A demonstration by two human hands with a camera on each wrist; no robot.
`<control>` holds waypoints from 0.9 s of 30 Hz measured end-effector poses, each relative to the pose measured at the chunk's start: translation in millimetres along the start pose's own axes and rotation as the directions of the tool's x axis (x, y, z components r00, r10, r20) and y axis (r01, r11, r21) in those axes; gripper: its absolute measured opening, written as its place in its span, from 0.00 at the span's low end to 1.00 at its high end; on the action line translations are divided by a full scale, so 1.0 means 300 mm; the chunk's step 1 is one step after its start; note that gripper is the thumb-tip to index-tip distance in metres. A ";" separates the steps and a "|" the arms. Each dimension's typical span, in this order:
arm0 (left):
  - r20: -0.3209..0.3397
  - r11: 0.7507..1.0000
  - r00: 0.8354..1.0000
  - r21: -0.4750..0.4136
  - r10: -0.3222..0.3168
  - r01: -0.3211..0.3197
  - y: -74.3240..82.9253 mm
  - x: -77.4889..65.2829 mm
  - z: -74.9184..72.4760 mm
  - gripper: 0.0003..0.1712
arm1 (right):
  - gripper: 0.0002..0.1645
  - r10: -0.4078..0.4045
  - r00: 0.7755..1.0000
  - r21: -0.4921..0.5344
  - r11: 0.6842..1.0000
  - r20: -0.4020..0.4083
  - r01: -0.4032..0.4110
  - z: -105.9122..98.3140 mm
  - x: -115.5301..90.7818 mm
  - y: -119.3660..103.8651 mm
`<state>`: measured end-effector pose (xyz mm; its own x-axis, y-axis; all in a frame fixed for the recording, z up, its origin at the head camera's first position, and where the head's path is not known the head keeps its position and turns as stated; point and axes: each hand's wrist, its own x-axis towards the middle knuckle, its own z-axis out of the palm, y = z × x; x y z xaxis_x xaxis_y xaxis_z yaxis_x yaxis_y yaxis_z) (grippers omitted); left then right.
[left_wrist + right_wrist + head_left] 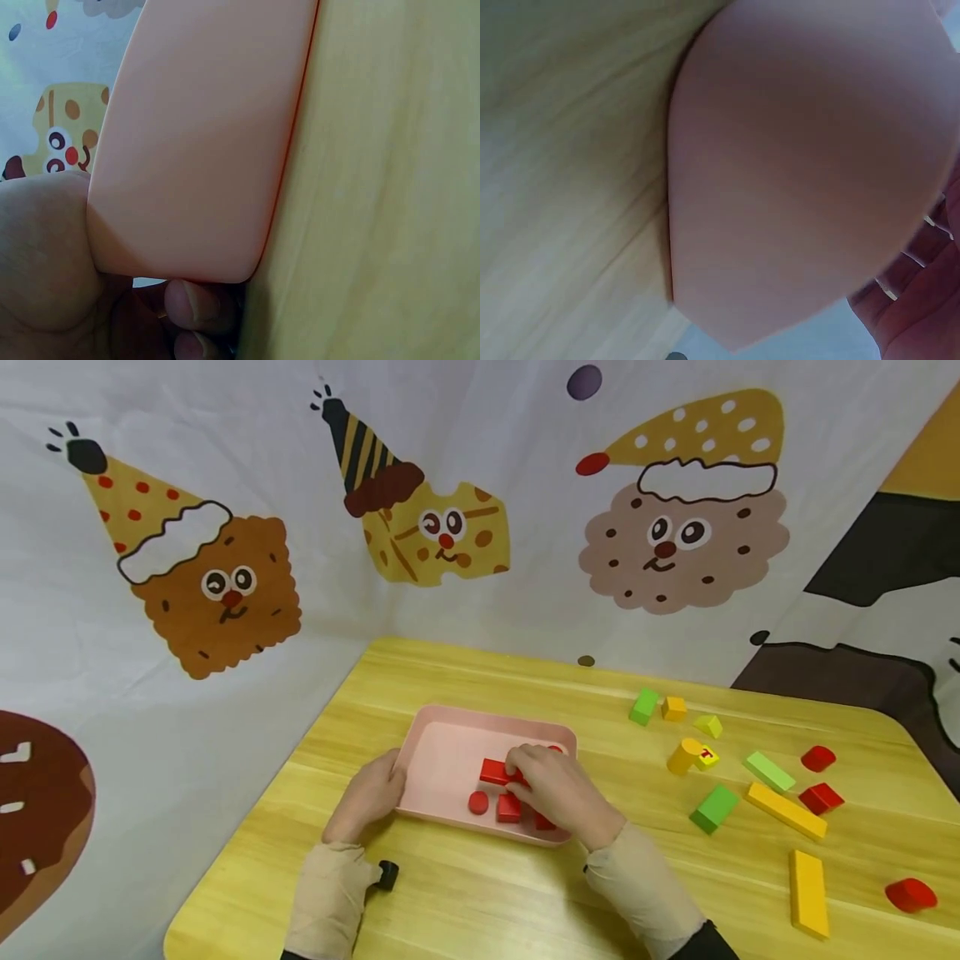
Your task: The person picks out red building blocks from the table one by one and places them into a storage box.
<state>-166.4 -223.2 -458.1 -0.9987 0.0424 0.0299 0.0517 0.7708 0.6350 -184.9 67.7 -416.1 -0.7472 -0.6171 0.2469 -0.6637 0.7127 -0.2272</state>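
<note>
The pink tray (442,739) lies on the table, and my left hand (377,787) grips its near left corner. In the left wrist view the thumb (45,251) lies along the tray's side, with curled fingertips (199,304) at its lower corner. My right hand (555,783) reaches over the right part of the tray, thumb and fingers around the end of a red rectangular block (492,771). Beside that block in the tray are a red round block (477,802), a red square block (508,808) and other red pieces, partly hidden by the hand.
Right of the tray several blocks lie scattered: a green block (715,808), an orange cylinder (683,757), long yellow-orange bars (807,893) and red pieces (911,895). A cartoon-print cloth (525,618) hangs behind the wooden table (465,893).
</note>
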 end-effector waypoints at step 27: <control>-0.018 1.000 1.000 -0.009 -0.007 0.007 -0.009 0.002 0.006 0.16 | 0.13 -0.002 0.994 0.068 0.998 0.108 -0.005 0.074 0.101 -0.037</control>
<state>-167.1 -224.2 -461.3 -0.9989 0.0255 0.0388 0.0445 0.7652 0.6422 -201.0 33.6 -427.0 -0.7451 -0.6512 0.1443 -0.6608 0.6913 -0.2922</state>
